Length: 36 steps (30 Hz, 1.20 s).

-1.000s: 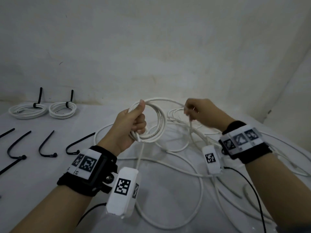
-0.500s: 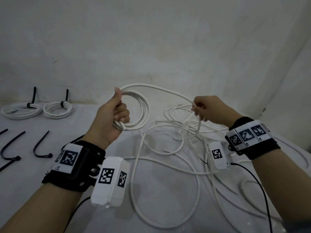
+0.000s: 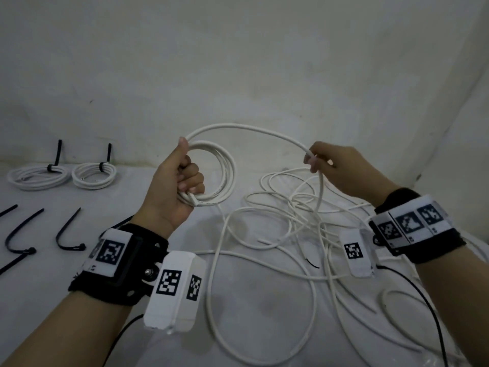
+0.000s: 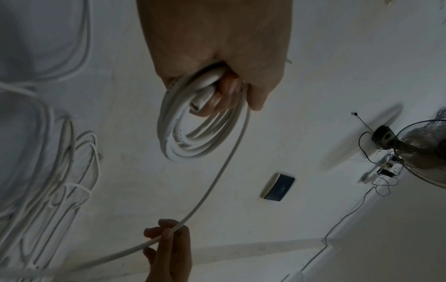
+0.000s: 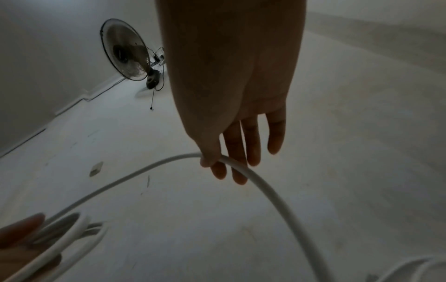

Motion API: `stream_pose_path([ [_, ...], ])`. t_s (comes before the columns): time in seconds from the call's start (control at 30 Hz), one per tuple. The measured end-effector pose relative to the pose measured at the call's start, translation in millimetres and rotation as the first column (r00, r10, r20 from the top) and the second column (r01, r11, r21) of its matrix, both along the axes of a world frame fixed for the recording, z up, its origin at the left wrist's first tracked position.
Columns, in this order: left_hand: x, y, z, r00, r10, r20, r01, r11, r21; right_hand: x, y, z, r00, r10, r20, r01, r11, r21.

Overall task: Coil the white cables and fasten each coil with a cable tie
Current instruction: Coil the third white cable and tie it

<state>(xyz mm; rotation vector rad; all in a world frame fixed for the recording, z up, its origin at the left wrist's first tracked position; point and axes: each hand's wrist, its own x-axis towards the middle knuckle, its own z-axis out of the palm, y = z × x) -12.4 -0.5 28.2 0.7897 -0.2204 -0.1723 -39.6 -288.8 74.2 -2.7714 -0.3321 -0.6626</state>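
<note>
My left hand (image 3: 182, 178) grips a part-wound coil of white cable (image 3: 225, 173), raised above the white surface; the coil (image 4: 193, 133) also shows in the left wrist view, with the cable's end by my fingers. From the coil one strand arches over to my right hand (image 3: 317, 165), which pinches the strand (image 5: 231, 162) between thumb and fingers. Below that hand the strand drops into a tangle of loose white cable (image 3: 291, 229) on the surface.
Two finished coils (image 3: 39, 176) (image 3: 94, 174), each bound with a black tie, lie at the far left by the wall. Several loose black cable ties (image 3: 66, 234) lie on the surface at left. A fan (image 5: 125, 51) stands on the floor.
Both hands have risen and moved apart. The left hand with the coil went left; the right hand slid along the strand, which now forms a wide arch between them.
</note>
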Motion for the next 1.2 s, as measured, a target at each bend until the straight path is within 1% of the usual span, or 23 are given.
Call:
stream_pose_path([
  [0.03, 0, 1, 1, 1.0, 0.003, -0.005, -0.003, 1.0, -0.019, 0, 3, -4, 0.999, 0.032, -0.003, -0.031, 0.995, 0.096],
  [0.07, 0, 2, 1, 1.0, 0.012, -0.011, -0.012, 0.999, -0.038, 0, 7, -7, 0.997, 0.072, -0.001, -0.07, 0.972, 0.226],
  [0.13, 2, 7, 4, 0.999, 0.044, -0.02, -0.045, 0.996, -0.081, 0, 15, -12, 0.99, 0.143, -0.006, -0.123, 0.87, 0.477],
  [0.17, 3, 10, 5, 0.998, 0.061, -0.022, -0.063, 0.992, -0.106, -1, 17, -15, 0.984, 0.175, -0.018, -0.137, 0.827, 0.545],
  [0.2, 5, 13, 7, 0.997, 0.077, -0.026, -0.08, 0.988, -0.13, -1, 18, -18, 0.977, 0.21, -0.028, -0.155, 0.801, 0.578],
  [0.23, 6, 17, 8, 0.995, 0.094, -0.031, -0.098, 0.984, -0.148, 0, 18, -21, 0.969, 0.245, -0.027, -0.183, 0.789, 0.587],
  [0.27, 8, 20, 9, 0.993, 0.11, -0.035, -0.115, 0.98, -0.16, 0, 16, -24, 0.964, 0.265, -0.012, -0.212, 0.797, 0.565],
  [0.3, 9, 23, 9, 0.991, 0.125, -0.041, -0.13, 0.977, -0.167, 0, 15, -27, 0.964, 0.264, 0.02, -0.239, 0.834, 0.497],
  [0.33, 10, 25, 10, 0.989, 0.138, -0.049, -0.145, 0.974, -0.173, -1, 16, -29, 0.967, 0.246, 0.071, -0.255, 0.894, 0.369],
  [0.37, 11, 27, 10, 0.987, 0.148, -0.056, -0.156, 0.971, -0.18, -2, 18, -30, 0.962, 0.239, 0.129, -0.262, 0.943, 0.204],
  [0.4, 12, 28, 11, 0.986, 0.156, -0.062, -0.165, 0.969, -0.185, -4, 24, -30, 0.951, 0.256, 0.173, -0.266, 0.963, 0.035],
  [0.43, 12, 29, 12, 0.984, 0.167, -0.066, -0.176, 0.967, -0.184, -7, 31, -29, 0.937, 0.291, 0.192, -0.27, 0.955, -0.124],
  [0.5, 12, 29, 12, 0.979, 0.195, -0.064, -0.203, 0.964, -0.17, -12, 47, -28, 0.908, 0.365, 0.207, -0.27, 0.885, -0.379],
  [0.57, 12, 27, 11, 0.973, 0.226, -0.057, -0.232, 0.962, -0.144, -16, 66, -29, 0.878, 0.437, 0.195, -0.28, 0.799, -0.532],
  [0.63, 11, 23, 9, 0.966, 0.255, -0.038, -0.258, 0.962, -0.088, -25, 85, -28, 0.852, 0.494, 0.172, -0.314, 0.746, -0.587],
  [0.73, 9, 11, 6, 0.96, 0.276, 0.045, -0.277, 0.96, 0.026, -38, 109, -18, 0.814, 0.56, 0.151, -0.401, 0.731, -0.552],
  [0.83, 1, -3, 4, 0.964, 0.228, 0.138, -0.245, 0.962, 0.123, -41, 128, -7, 0.769, 0.616, 0.174, -0.464, 0.724, -0.511],
  [0.93, -5, -11, -3, 0.967, 0.112, 0.23, -0.179, 0.939, 0.295, -37, 140, -2, 0.742, 0.636, 0.212, -0.535, 0.752, -0.384],
  [1.0, -9, -15, -8, 0.956, 0.003, 0.295, -0.126, 0.909, 0.398, -32, 140, 1, 0.761, 0.612, 0.216, -0.553, 0.786, -0.276],
  [1.03, -12, -16, -8, 0.951, -0.034, 0.307, -0.101, 0.905, 0.414, -28, 138, 2, 0.778, 0.592, 0.21, -0.552, 0.804, -0.222],
  [1.1, -17, -19, -6, 0.956, -0.095, 0.277, -0.026, 0.915, 0.404, -20, 133, 4, 0.803, 0.558, 0.211, -0.547, 0.83, -0.111],
  [1.2, -21, -21, -1, 0.964, -0.164, 0.207, 0.094, 0.945, 0.312, -14, 128, 2, 0.816, 0.536, 0.219, -0.55, 0.835, 0.007],
])
